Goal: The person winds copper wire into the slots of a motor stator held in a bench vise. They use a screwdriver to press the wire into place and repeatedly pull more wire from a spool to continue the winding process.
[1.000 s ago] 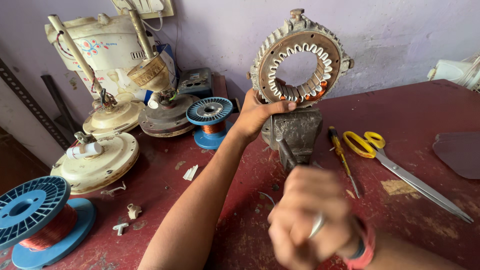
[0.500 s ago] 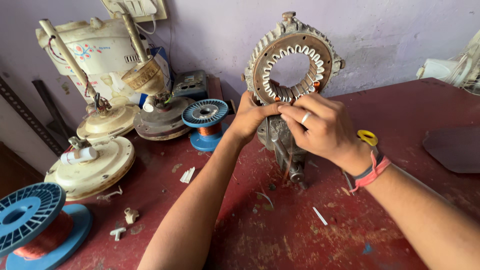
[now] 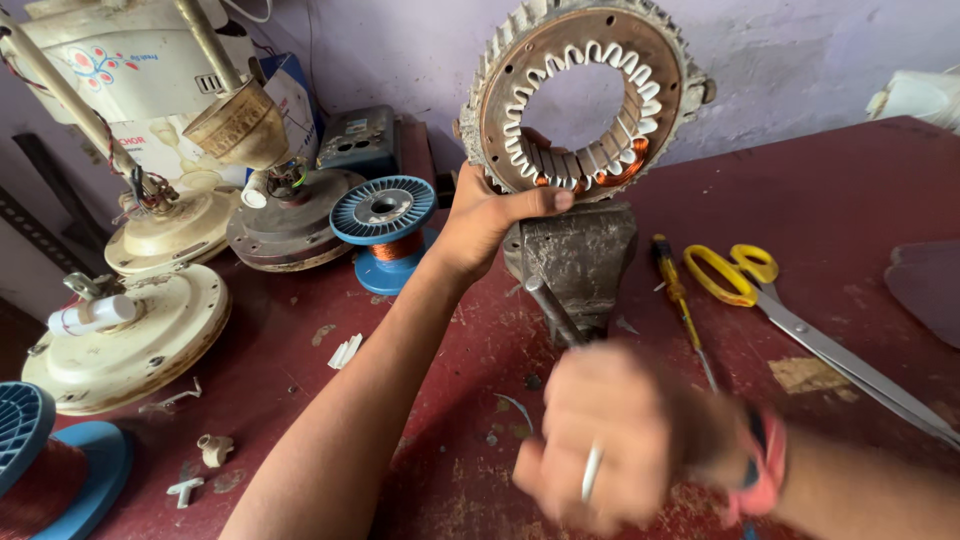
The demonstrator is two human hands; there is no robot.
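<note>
A round motor stator with white slot liners and some copper winding stands upright in a grey bench vise on the dark red table. My left hand grips the stator's lower left rim, thumb lying across its front face. My right hand is a blurred closed fist low in front of the vise, with a ring on one finger and a red band on the wrist. Nothing can be made out inside the fist.
A yellow-handled screwdriver and yellow-handled scissors lie right of the vise. A blue spool of copper wire stands to the left, with cream ceiling-fan housings beyond it. Another blue spool sits at the lower left corner.
My right hand has left the stator's rim and dropped back toward me as a closed fist. The left hand stays on the stator.
</note>
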